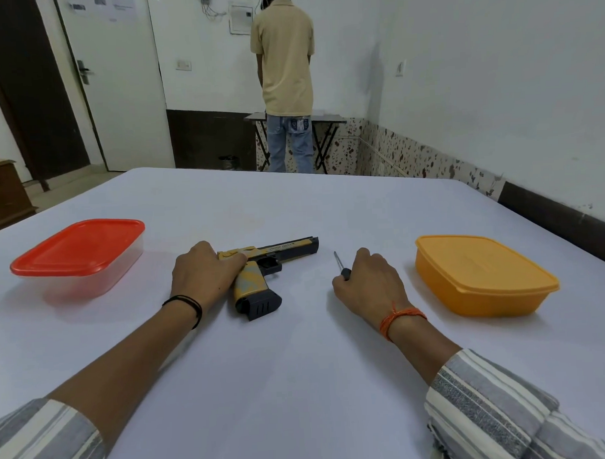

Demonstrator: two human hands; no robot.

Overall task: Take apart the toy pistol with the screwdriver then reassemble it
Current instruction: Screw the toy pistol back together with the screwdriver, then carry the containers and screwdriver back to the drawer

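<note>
- Toy pistol (273,261): lies flat on its side on the white table (299,384), near the centre, whole and assembled, barrel pointing right, grip angled toward me with its black base nearest me
- My left hand (201,272): palm down over the rear end of the pistol, fingers curled over the yellow back of the slide, pinning it to the table; a black thread band sits on that wrist
- My right hand (368,287): resting on the table just right of the pistol and not touching it, fingers closed round the screwdriver (342,265)
- Screwdriver: black handle mostly hidden in my fist; the thin metal shaft sticks out past my knuckles, pointing away from me and slightly left, its tip apart from the pistol; an orange thread is tied on that wrist
- Red-lidded clear container (79,257): on the table well to the left of my left hand, lid on
- Yellow container (481,276): on the table to the right of my right hand, lid on
- Background: a person (285,78) in a beige shirt and jeans stands at a small folding table (328,120) by the far wall, back turned to me
</note>
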